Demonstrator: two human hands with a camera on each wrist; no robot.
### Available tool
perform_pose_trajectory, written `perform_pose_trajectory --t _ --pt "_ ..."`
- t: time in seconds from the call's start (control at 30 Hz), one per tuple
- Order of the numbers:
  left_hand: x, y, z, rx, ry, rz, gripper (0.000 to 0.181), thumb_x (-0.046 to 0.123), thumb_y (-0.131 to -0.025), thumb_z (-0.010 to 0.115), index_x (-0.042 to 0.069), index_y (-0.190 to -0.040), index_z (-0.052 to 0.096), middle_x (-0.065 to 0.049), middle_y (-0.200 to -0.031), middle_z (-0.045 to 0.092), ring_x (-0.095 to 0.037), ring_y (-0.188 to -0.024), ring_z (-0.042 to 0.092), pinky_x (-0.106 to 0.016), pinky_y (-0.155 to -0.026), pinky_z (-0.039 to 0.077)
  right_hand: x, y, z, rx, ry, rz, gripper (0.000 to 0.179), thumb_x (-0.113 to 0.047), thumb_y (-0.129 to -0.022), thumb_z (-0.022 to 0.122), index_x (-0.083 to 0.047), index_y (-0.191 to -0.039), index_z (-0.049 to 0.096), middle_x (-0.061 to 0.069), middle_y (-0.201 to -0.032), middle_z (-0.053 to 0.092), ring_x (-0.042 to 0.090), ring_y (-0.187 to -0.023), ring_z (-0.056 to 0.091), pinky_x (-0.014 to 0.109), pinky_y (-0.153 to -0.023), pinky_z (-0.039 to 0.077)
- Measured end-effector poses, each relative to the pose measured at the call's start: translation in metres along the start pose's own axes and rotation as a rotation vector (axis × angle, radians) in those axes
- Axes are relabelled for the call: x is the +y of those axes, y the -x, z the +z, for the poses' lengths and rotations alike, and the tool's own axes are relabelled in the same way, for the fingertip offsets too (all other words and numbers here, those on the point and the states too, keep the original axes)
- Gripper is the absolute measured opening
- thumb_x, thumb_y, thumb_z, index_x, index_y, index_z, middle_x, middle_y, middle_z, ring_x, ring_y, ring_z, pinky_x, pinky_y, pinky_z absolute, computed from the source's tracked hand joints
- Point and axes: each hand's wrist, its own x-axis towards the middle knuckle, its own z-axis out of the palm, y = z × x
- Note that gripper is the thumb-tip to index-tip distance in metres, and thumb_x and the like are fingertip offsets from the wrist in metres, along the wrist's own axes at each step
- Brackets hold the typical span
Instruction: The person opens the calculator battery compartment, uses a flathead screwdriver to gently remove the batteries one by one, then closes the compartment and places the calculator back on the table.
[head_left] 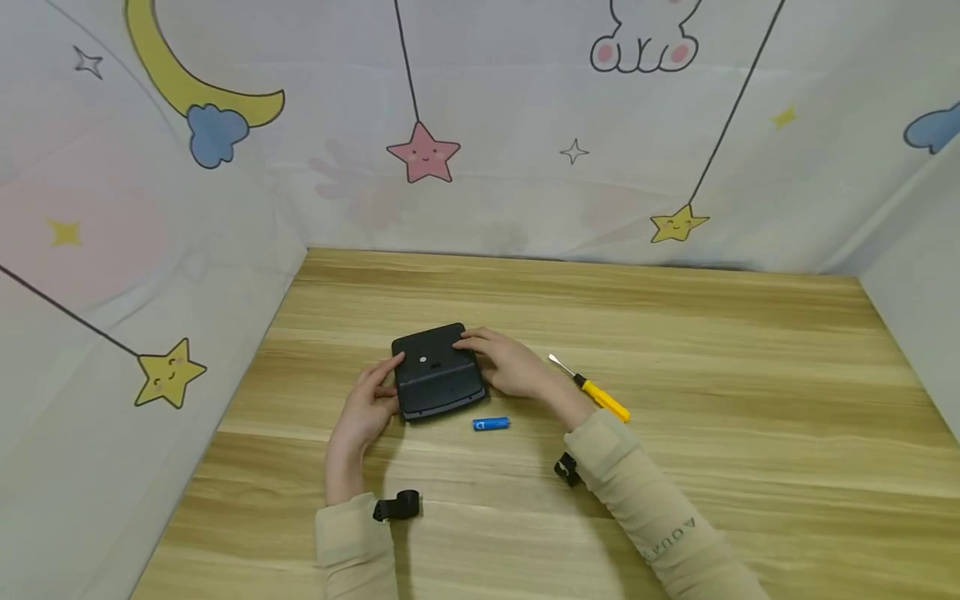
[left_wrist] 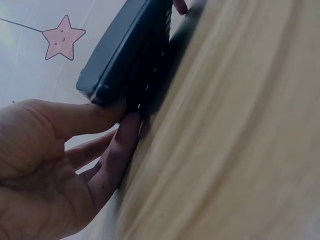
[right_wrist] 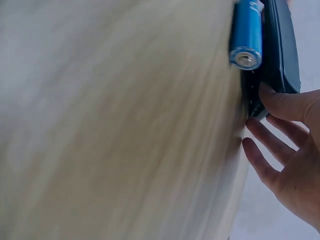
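A black calculator lies back side up on the table, a small round pale spot on its back. My left hand grips its left edge; the left wrist view shows thumb and fingers at the casing's near corner. On the opposite edge, my right hand holds the calculator, fingers over the back. The right wrist view has the thumb on the casing and other fingers spread by its lower side. Just in front of the calculator lies a blue battery. The calculator's face is hidden.
A screwdriver with a yellow handle lies right of my right hand, its tip pointing away. The wood-grain table meets printed cloth walls at the back and sides. Small black cameras sit at both sleeve cuffs.
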Motion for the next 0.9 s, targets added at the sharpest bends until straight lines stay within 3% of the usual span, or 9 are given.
perform_pose_trajectory --t 0.17,0.33,0.6,0.77,0.9 --pt "-0.0028 0.0003 -0.0006 -0.006 -0.004 0.014 0.065 -0.005 -0.091 0.055 0.022 -0.148 0.039 -0.012 -0.154 0.030 -0.033 -0.120 0.052 -0.032 -0.089 0.044 0.0008 0.0023 -0.0024 -0.009 -0.082 0.021 0.055 0.000 -0.092 0.055 -0.020 -0.142 0.048 0.005 -0.154 0.037 0.025 -0.142 0.036 0.042 -0.112 0.036" --pt "-0.0054 -0.0007 -0.0006 0.028 0.001 0.032 0.061 -0.002 -0.092 0.057 0.020 -0.147 0.042 -0.014 -0.149 0.036 -0.035 -0.118 0.055 -0.035 -0.091 0.045 -0.0003 0.0032 -0.0039 -0.007 -0.108 0.025 0.055 -0.001 -0.092 0.056 -0.020 -0.143 0.047 0.005 -0.155 0.036 0.024 -0.143 0.035 0.042 -0.113 0.034" --pt "-0.0044 -0.0007 -0.0024 0.052 0.037 0.064 0.056 0.000 -0.092 0.059 0.018 -0.143 0.047 -0.013 -0.152 0.036 -0.034 -0.117 0.056 -0.029 -0.090 0.045 0.0003 0.0054 -0.0044 0.004 -0.146 0.025 0.052 -0.005 -0.094 0.056 -0.020 -0.144 0.046 0.006 -0.155 0.036 0.024 -0.142 0.035 0.044 -0.113 0.033" --pt "-0.0058 -0.0021 -0.0023 0.089 0.046 0.131 0.052 -0.004 -0.089 0.060 0.013 -0.138 0.053 -0.011 -0.153 0.036 -0.031 -0.116 0.053 -0.039 -0.100 0.039 0.0005 0.0071 -0.0054 0.012 -0.172 0.032 0.053 -0.005 -0.095 0.055 -0.019 -0.145 0.044 0.005 -0.154 0.038 0.024 -0.134 0.046 0.044 -0.108 0.039" --pt "-0.0048 -0.0010 -0.0028 0.109 0.058 0.172 0.048 -0.002 -0.090 0.059 0.013 -0.136 0.056 -0.011 -0.150 0.041 -0.032 -0.130 0.046 -0.046 -0.105 0.039 0.0007 0.0082 -0.0057 0.029 -0.187 0.047 0.052 -0.006 -0.096 0.054 -0.021 -0.145 0.044 0.004 -0.151 0.043 0.023 -0.125 0.054 0.042 -0.103 0.045"
